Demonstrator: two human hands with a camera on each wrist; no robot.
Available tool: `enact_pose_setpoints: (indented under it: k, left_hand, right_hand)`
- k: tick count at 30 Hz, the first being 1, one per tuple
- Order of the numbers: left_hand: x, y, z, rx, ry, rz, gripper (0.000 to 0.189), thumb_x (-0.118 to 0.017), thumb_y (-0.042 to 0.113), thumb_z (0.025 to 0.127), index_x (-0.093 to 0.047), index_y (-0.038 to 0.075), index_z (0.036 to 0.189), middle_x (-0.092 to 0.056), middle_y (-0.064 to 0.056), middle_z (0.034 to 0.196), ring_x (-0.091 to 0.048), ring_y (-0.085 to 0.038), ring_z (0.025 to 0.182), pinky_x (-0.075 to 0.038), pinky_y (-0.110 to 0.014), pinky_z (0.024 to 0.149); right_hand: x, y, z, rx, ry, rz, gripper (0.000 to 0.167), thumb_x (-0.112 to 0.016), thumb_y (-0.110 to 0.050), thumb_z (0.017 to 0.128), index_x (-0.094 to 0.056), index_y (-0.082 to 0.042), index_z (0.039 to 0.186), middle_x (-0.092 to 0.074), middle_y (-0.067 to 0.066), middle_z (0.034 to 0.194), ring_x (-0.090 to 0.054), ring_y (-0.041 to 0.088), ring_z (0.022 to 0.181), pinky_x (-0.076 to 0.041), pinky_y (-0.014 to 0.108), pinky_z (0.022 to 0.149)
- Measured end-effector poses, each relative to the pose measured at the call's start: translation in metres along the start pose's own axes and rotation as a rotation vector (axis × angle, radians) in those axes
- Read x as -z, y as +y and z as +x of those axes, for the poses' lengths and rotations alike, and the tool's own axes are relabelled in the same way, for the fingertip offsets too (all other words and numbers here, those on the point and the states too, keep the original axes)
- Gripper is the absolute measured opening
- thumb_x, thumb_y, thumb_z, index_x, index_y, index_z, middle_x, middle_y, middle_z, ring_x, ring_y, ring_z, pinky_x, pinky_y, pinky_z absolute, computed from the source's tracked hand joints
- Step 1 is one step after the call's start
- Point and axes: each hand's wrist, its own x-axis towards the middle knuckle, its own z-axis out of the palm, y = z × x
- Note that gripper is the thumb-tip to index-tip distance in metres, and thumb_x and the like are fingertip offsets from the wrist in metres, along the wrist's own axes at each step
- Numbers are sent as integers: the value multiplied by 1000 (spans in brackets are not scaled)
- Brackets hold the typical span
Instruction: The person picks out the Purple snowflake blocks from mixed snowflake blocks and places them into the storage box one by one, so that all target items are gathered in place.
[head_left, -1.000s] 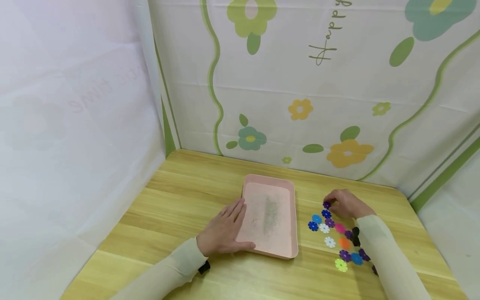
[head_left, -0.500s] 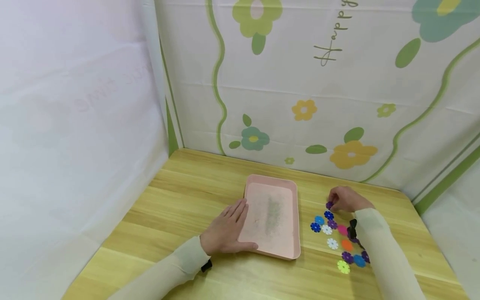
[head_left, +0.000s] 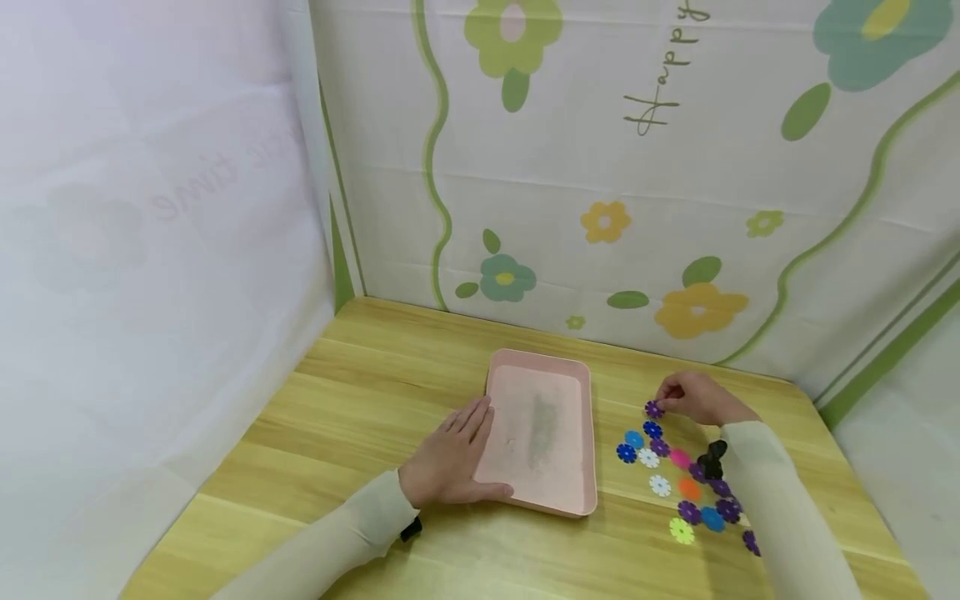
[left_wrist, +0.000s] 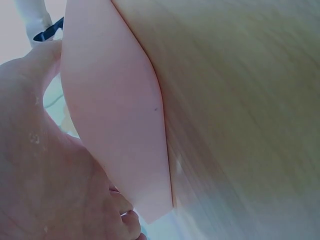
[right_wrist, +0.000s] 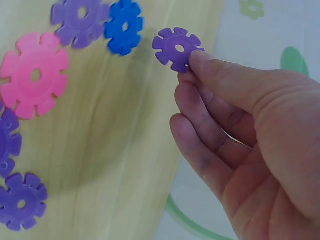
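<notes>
Between thumb and fingers, my right hand [head_left: 701,398] pinches a purple notched plastic disc [right_wrist: 176,49] with a hole in its centre. In the right wrist view that disc shows above the wood, beside a dark blue disc [right_wrist: 124,26]. My left hand [head_left: 448,458] lies with straight fingers over the left rim of a shallow pink tray [head_left: 583,433], its thumb at the near edge. The left wrist view shows the tray's outer wall [left_wrist: 125,115] close to the palm. Below the right hand, a pink disc [head_left: 680,457] and an orange disc [head_left: 690,488] lie among several others.
White discs [head_left: 660,485], a light blue disc [head_left: 712,519] and a yellow-green disc [head_left: 682,531] lie on the wooden table [head_left: 360,400] right of the tray. A white flower-printed cloth [head_left: 540,175] hangs along the back edge; another white cloth [head_left: 150,250] stands at left.
My right hand has shifted slightly, and the purple disc shows more fully at its fingertips. The left hand stays on the tray rim. The head view has moved a little.
</notes>
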Motion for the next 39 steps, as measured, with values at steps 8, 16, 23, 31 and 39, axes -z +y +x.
enact_pose_setpoints:
  k: [8,16,23,31,39]
  left_hand:
    - [2,-3,-3,0,13,-22,115,-52,81,93,-27,-7,164,-21,-25,174,-24,-38,163,-35,-51,129]
    - [0,-5,-5,-8,48,-21,116,-49,84,93,-30,-7,163,-25,-26,173,-28,-38,162,-36,-53,127]
    - [5,-2,-4,6,2,1,116,-51,83,92,-27,-5,164,-21,-24,175,-26,-37,163,-35,-51,129]
    - [6,2,-2,21,-40,3,119,-48,86,91,-23,-3,166,-18,-22,176,-22,-35,164,-32,-49,131]
    - [5,3,-1,37,-65,8,119,-47,87,91,-20,-1,167,-15,-19,177,-18,-32,166,-29,-48,132]
  right_hand:
    - [10,-33,2,17,-4,89,15,-66,-18,105,-75,-7,101,-74,13,95,-62,20,81,-55,31,71]
    - [8,-86,12,-17,-49,257,24,-64,-25,107,-75,-4,111,-76,16,107,-72,21,94,-65,43,91]
    - [-7,-128,37,-37,-56,376,23,-66,-22,106,-76,-1,110,-77,17,107,-73,23,94,-65,37,89]
    - [-35,-162,71,-85,26,416,22,-68,-18,103,-78,2,105,-78,23,105,-74,32,94,-65,46,91]
    - [-70,-181,101,-151,126,471,22,-73,-18,100,-81,3,97,-79,15,89,-67,15,72,-59,28,68]
